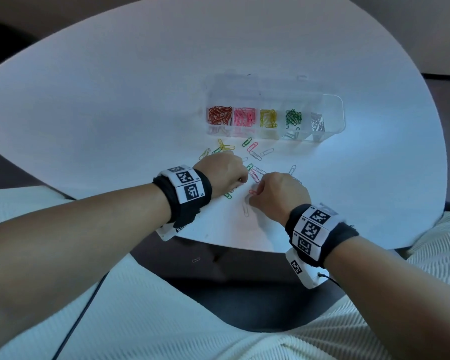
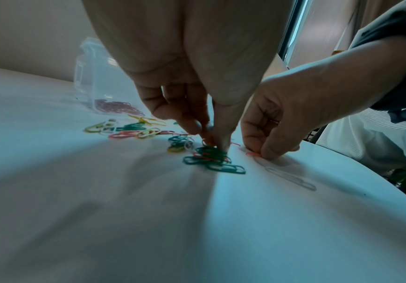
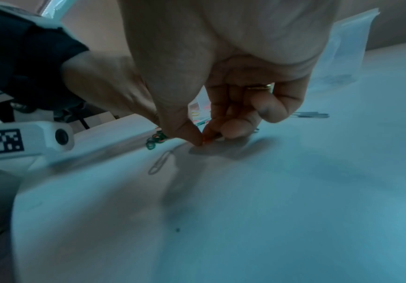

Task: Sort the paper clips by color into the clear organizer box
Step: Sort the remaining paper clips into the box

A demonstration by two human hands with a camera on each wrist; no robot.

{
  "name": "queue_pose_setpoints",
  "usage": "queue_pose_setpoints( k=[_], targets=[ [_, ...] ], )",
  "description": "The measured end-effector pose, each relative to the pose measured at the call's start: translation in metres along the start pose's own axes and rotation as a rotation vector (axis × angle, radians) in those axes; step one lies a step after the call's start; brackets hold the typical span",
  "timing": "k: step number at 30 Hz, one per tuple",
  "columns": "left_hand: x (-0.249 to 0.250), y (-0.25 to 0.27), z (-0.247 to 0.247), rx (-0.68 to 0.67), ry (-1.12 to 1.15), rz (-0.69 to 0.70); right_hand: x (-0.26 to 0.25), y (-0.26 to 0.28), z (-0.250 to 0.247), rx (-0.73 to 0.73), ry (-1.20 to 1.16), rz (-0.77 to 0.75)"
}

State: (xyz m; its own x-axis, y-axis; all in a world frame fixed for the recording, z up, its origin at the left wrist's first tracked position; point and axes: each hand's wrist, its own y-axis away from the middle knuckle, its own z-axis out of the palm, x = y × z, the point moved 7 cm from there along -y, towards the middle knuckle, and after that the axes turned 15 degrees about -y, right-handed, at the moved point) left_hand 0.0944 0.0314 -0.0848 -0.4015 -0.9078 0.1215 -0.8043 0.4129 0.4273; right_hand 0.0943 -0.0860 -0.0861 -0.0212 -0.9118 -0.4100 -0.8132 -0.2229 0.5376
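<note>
The clear organizer box stands at the far middle of the white table, its compartments holding red, pink, yellow, green and silver clips. Loose paper clips of mixed colors lie between the box and my hands. My left hand has its fingers curled; thumb and forefinger pinch down onto a small heap of green clips with a red one among them. Just to the right, my right hand pinches a red clip against the tabletop, also in the left wrist view.
A silver clip lies on the table just in front of my right hand, and another lies beyond it. The box lid lies open behind the box. One clip is on the dark floor below the table's near edge.
</note>
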Motion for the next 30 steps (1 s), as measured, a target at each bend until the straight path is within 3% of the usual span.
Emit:
queue_pose_setpoints(
  k=[4,6,8,10,12,14,16,18,23,26,30],
  targets=[
    [-0.006,-0.001,-0.002,0.042,0.083,-0.027,-0.002,0.002,-0.002,0.072,0.103,-0.061],
    [-0.012,0.001,-0.014,0.113,0.228,-0.088,0.001,0.001,-0.005,0.078,0.021,-0.069],
    [-0.022,0.005,-0.029,0.19,0.494,-0.22,0.009,-0.002,-0.006,0.017,-0.34,-0.025],
    [-0.03,0.008,-0.033,0.176,0.903,-0.344,0.017,-0.002,-0.005,-0.072,-0.857,0.059],
    [-0.029,0.011,-0.038,0.137,1.271,-0.349,0.021,-0.001,-0.004,-0.177,-1.304,0.17],
    [-0.028,0.015,-0.041,0.097,1.476,-0.335,0.019,0.002,-0.005,-0.278,-1.542,0.247],
    [-0.03,0.019,-0.042,0.071,1.529,-0.365,0.012,0.003,-0.01,-0.346,-1.625,0.238],
    [-0.033,0.022,-0.04,0.057,1.439,-0.421,0.006,0.003,-0.018,-0.34,-1.668,0.196],
    [-0.028,0.026,-0.033,-0.057,0.339,-0.326,0.004,0.0,-0.019,-0.254,-1.748,0.171],
    [-0.022,0.029,-0.019,-0.133,0.16,-0.289,0.008,-0.005,-0.02,-0.123,-1.558,0.136],
    [-0.016,0.023,-0.009,-0.14,0.027,-0.249,0.005,-0.007,-0.02,-0.074,-1.17,0.047]
  ],
)
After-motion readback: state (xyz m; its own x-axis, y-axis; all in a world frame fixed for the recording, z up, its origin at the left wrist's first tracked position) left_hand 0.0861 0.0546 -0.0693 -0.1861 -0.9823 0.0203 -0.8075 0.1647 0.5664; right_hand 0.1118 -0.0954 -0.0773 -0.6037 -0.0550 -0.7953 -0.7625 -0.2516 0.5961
